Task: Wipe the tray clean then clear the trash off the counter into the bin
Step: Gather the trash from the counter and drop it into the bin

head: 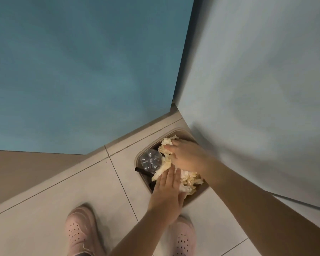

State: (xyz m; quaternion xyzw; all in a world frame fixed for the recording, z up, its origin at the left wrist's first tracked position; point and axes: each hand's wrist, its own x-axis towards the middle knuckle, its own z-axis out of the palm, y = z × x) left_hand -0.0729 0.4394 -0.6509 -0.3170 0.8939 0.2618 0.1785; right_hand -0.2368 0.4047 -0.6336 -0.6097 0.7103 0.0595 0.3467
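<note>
A beige bin (175, 130) stands on the tiled floor in the corner, seen from above. Crumpled yellowish-white paper trash (189, 182) fills its top, beside the base of a clear plastic bottle (151, 161) and a black straw (142, 171). My right hand (187, 157) lies on the paper at the bin's far side, fingers bent over it. My left hand (168, 194) presses flat on the paper at the near side, fingers straight. Neither the tray nor the counter is in view.
A blue wall (81, 71) is ahead and a pale surface (257, 89) rises close on the right, above the bin. Grey floor tiles (63, 196) spread to the left. My two pink perforated shoes (81, 231) stand near the bin.
</note>
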